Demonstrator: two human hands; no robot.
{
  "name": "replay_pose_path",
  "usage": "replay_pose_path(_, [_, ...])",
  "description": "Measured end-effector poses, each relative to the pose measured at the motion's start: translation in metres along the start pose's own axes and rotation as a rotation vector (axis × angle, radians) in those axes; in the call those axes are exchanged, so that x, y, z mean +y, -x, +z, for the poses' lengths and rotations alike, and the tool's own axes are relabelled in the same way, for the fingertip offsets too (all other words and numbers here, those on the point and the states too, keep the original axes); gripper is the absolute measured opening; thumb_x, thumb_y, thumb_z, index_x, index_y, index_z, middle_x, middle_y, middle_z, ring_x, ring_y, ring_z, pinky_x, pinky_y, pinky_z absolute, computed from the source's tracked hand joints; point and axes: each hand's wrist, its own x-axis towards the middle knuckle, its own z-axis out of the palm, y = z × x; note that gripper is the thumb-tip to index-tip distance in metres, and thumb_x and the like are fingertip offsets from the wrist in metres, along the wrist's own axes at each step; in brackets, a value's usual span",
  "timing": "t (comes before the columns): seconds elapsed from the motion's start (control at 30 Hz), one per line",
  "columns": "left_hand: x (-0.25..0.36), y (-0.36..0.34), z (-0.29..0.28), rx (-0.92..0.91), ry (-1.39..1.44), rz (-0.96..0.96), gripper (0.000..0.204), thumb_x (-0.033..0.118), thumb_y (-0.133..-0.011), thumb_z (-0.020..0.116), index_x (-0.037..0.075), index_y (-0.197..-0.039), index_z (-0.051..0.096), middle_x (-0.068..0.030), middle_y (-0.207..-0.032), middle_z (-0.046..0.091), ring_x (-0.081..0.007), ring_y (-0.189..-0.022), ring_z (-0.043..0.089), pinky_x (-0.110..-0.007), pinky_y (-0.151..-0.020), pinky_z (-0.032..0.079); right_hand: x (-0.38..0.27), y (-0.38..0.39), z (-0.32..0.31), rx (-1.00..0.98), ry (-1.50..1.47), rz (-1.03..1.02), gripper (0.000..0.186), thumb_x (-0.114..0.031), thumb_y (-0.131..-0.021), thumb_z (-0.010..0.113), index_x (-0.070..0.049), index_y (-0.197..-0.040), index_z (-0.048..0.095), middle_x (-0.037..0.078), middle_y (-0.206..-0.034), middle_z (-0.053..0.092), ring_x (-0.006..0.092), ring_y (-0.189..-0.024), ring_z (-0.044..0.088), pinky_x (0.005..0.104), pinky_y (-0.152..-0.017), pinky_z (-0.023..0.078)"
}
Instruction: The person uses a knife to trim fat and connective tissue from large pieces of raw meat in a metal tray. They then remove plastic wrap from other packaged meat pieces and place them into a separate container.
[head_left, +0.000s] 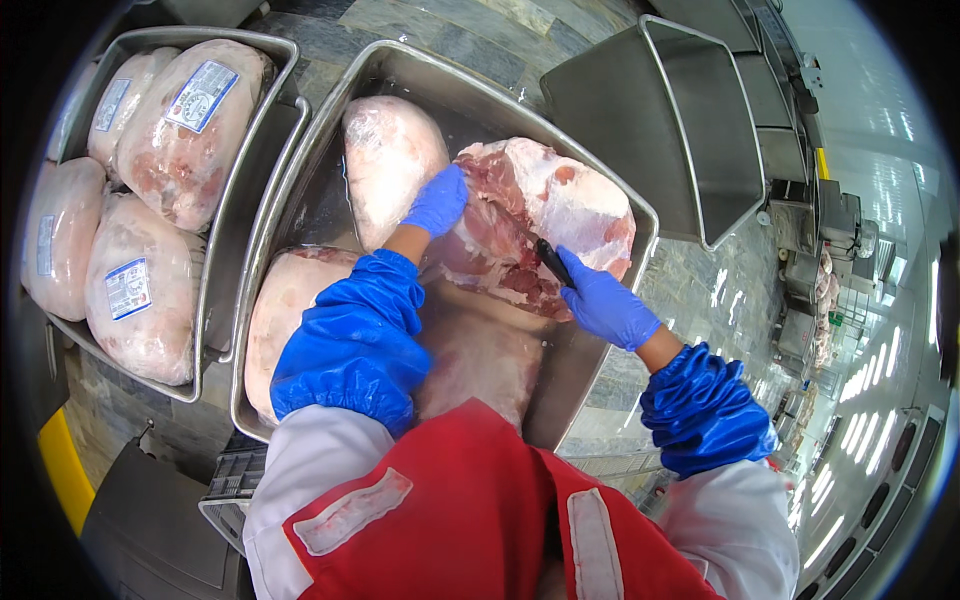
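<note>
A large cut of raw meat [590, 215], red with white fat, lies in a metal bin [640, 205]. My right hand [608, 305], in a blue-violet glove, is closed round the black handle of a knife [549, 262]. The blade points toward the red flesh, and most of it cannot be made out. My left hand [438, 200], gloved alike, grips the left edge of the same cut with its fingers curled. Beside that hand is a pale, fat-covered piece [392, 165]. Two more pieces of meat, one at the left [290, 300] and one nearer me [480, 360], lie in the bin.
At the left, a second metal bin [290, 50] holds several wrapped, labelled pieces of meat [195, 130]. Empty-looking metal bins [615, 110] stand on the tiled floor [450, 45] at the far right. A grey plastic crate [235, 480] is near my left side.
</note>
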Motion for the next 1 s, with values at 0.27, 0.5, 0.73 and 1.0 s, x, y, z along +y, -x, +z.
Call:
replay_pose_path(0.27, [0.032, -0.004, -0.022, -0.188, -0.203, -0.109, 0.024, 0.017, -0.076, 0.043, 0.003, -0.092, 0.055, -0.0228, -0.091, 0.057, -0.0388, -0.085, 0.054, -0.045, -0.076, 0.042, -0.033, -0.013, -0.043, -0.251, -0.567, 0.378, 0.05, -0.013, -0.082, 0.047, -0.009, -0.129, 0.031, 0.01, -0.066, 0.055, 0.0113, -0.046, 0.048, 0.0247, -0.04, 0.04])
replay_pose_path(0.5, [0.027, -0.009, -0.016, -0.27, -0.234, -0.081, 0.028, 0.02, -0.077, 0.039, 0.004, -0.092, 0.056, -0.0218, -0.094, 0.057, -0.0374, -0.086, 0.055, -0.045, -0.077, 0.043, 0.01, -0.007, 0.017, -0.058, -0.34, 0.162, 0.053, -0.013, -0.083, 0.047, -0.012, -0.132, 0.027, 0.013, -0.073, 0.058, 0.0203, -0.052, 0.054, 0.03, -0.048, 0.044])
replay_pose_path(0.73, [0.024, -0.004, -0.014, -0.193, -0.226, -0.069, 0.028, 0.02, -0.078, 0.038, 0.004, -0.091, 0.057, -0.0219, -0.092, 0.057, -0.0378, -0.085, 0.055, -0.045, -0.077, 0.043, 0.011, -0.011, 0.078, 0.141, 0.043, 0.067, 0.063, -0.011, -0.078, 0.046, 0.001, -0.131, 0.014, 0.025, -0.082, 0.056, 0.0402, -0.06, 0.054, 0.0452, -0.061, 0.043])
replay_pose_path(1.0, [0.025, -0.005, -0.005, -0.145, -0.217, -0.129, 0.031, 0.024, -0.078, 0.036, 0.006, -0.096, 0.054, -0.0214, -0.093, 0.057, -0.0385, -0.086, 0.055, -0.045, -0.077, 0.042, 0.005, -0.007, 0.1, 0.392, 0.112, -0.014, 0.058, -0.013, -0.079, 0.049, -0.005, -0.131, 0.024, 0.023, -0.067, 0.056, 0.0338, -0.054, 0.055, 0.0402, -0.049, 0.043])
